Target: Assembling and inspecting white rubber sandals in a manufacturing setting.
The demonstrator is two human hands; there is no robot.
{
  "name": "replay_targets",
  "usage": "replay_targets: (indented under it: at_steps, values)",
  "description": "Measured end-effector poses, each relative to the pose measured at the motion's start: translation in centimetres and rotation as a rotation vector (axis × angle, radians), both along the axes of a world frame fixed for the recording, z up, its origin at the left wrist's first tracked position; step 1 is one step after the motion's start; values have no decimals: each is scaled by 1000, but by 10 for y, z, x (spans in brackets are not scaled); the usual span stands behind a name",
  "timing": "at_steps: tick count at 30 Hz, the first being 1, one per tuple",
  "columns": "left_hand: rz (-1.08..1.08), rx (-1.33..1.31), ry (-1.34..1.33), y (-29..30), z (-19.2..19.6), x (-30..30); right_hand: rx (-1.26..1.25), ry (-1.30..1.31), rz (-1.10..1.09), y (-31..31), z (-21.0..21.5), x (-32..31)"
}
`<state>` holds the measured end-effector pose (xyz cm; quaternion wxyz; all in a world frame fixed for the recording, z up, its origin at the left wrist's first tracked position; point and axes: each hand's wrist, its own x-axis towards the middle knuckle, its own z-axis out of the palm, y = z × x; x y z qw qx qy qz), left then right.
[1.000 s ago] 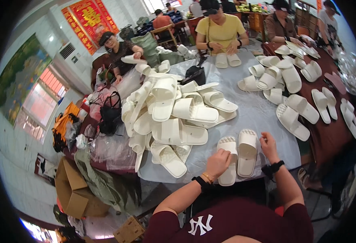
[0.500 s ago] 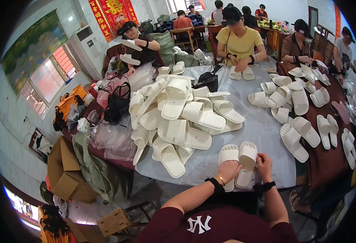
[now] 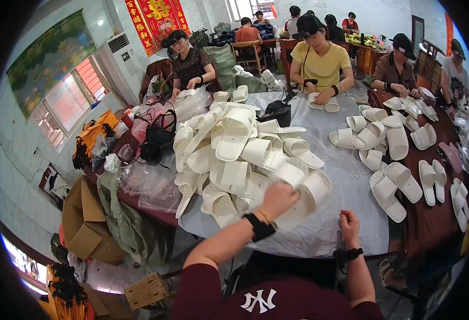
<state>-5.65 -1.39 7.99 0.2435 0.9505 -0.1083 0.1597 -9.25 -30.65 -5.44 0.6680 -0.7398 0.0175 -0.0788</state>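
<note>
1. The left hand (image 3: 278, 198) has its fingers closed around a pair of cream slippers (image 3: 303, 193), gripping them at the end nearest the person.
2. The pair sits just above the counter (image 3: 346, 176), its long axis running up and to the right, away from the wrist, soles blurred as if mid-swing.
3. The right hand (image 3: 349, 224) rests apart at the near counter edge, fingers curled into a loose fist, holding nothing I can see.
4. The left hand is plainly the nearer one; the slippers lie directly in its grip, while the right hand sits lower and to the right of them.
5. Just to the left rises the big heap of slippers (image 3: 234, 154), touching the held pair's near side.
6. Farther right, finished pairs (image 3: 405, 181) lie flat in rows.
7. Other workers sit around the far side.
</note>
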Motion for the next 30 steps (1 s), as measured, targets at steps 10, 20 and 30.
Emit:
replay_targets:
  at_steps: [10, 20, 30]
  values:
    - [402, 289, -245, 168, 135, 141, -101, -70, -52, 1, -15, -2]
    - [375, 455, -131, 186, 49, 147, -203, 20, 17, 1, 28, 0]
    - [276, 486, -234, 146, 47, 115, -912, -394, -769, -144, 74, 46]
